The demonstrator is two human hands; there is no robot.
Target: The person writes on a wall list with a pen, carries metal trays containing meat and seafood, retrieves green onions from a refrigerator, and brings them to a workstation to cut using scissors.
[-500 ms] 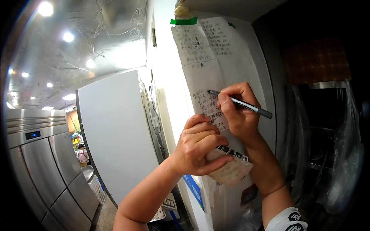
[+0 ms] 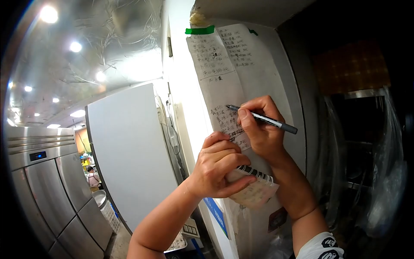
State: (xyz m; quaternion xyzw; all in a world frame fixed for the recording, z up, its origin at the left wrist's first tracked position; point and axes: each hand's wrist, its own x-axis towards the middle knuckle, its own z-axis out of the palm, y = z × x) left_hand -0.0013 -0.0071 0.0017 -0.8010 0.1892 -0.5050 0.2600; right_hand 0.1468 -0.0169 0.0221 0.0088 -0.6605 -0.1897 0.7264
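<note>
One pen (image 2: 271,121), dark-ended, pale-marked, gripped by right fingers (image 2: 246,121).

Right sleeve (image 2: 311,247), between four and five o'clock: white | printed markings (image 2: 330,242): black, rounded, pale lettering | left hand (image 2: 217,167), six o'clock: bare | right hand (image 2: 262,126), three o'clock: bare

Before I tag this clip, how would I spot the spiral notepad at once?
Find the long handwritten sheet with green tape at its top, then go down to the left hand. The spiral notepad juts out from that hand; unlike the sheet, it has wire rings along one dark edge.
</note>
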